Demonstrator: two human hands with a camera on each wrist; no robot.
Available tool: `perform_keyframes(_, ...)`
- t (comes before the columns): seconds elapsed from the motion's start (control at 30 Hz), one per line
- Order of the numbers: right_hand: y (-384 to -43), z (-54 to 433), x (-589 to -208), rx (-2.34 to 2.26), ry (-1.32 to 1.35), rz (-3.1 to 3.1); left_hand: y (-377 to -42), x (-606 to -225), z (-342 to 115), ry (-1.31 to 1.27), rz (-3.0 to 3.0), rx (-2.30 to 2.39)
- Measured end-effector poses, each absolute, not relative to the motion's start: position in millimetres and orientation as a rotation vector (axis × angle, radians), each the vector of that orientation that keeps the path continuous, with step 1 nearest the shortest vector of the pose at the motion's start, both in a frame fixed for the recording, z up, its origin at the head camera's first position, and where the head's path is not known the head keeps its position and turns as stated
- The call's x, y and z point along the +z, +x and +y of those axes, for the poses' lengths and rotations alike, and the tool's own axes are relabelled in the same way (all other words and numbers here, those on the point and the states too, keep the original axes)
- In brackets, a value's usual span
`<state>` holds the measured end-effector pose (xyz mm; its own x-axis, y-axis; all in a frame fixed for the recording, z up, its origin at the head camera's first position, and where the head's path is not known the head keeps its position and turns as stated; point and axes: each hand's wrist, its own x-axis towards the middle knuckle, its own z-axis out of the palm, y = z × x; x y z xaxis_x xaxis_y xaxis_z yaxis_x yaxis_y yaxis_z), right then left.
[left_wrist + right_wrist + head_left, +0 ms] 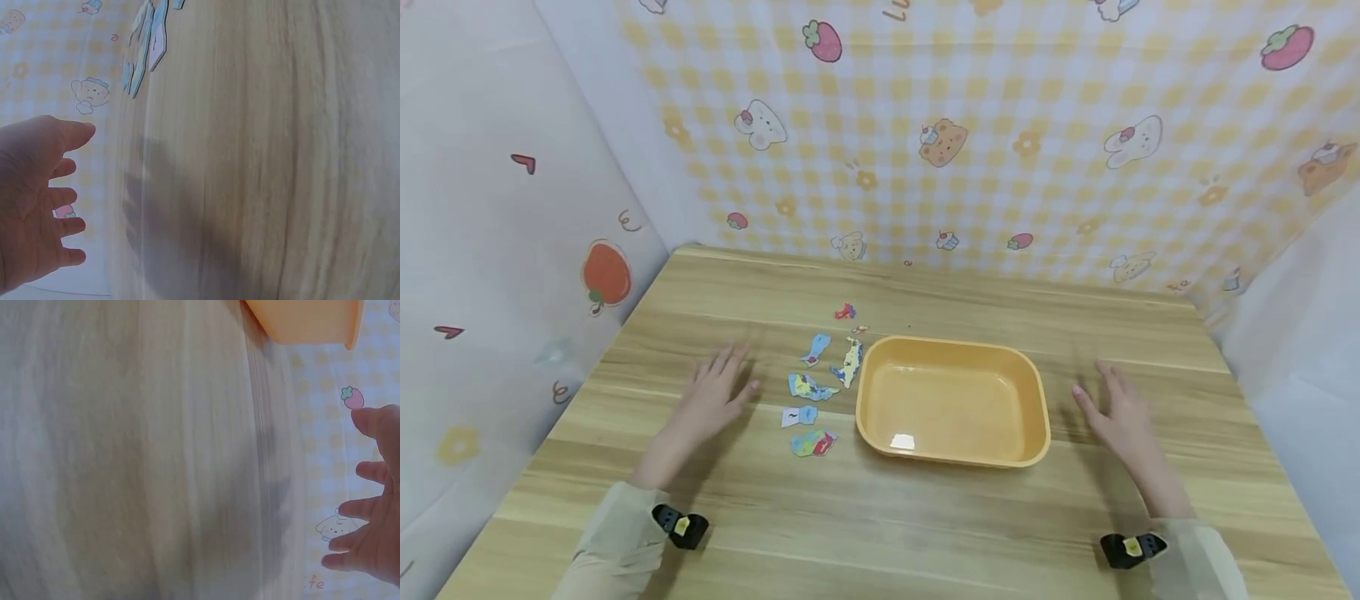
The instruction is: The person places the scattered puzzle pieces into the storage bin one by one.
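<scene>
Left hand (713, 396) and right hand (1123, 421), fingers apart, hold nothing.
Head view: flat colourful pieces (807, 387) lie between left hand and yellow tray (955, 404), right hand on its other side. Left wrist view: some pieces at top. Right wrist view: part of tray.

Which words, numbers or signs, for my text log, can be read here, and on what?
"fe": on the checked cloth, right wrist view; perhaps part of a longer word.
Too small to read: marks on the colourful pieces, any on the yellow stickers.
Cut off, unreadable: brown strokes at the head view's top edge.
</scene>
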<state>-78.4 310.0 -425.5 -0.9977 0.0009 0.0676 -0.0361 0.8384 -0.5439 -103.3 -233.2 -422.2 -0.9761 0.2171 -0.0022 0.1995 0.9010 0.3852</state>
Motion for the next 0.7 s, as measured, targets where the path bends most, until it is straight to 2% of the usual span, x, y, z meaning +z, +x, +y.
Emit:
perform_keyframes(0.4, -75.1, 291.1, -425.7, 1.278, -0.228, -2.958, -109.1, -421.7, -221.3, 0.35, 2.937, 0.841)
perform_keyframes(0.7, -76.5, 272.0, -426.5, 1.838, -0.354, -2.741, -123.5, -421.1, -209.1, 0.311, 2.878, 0.903)
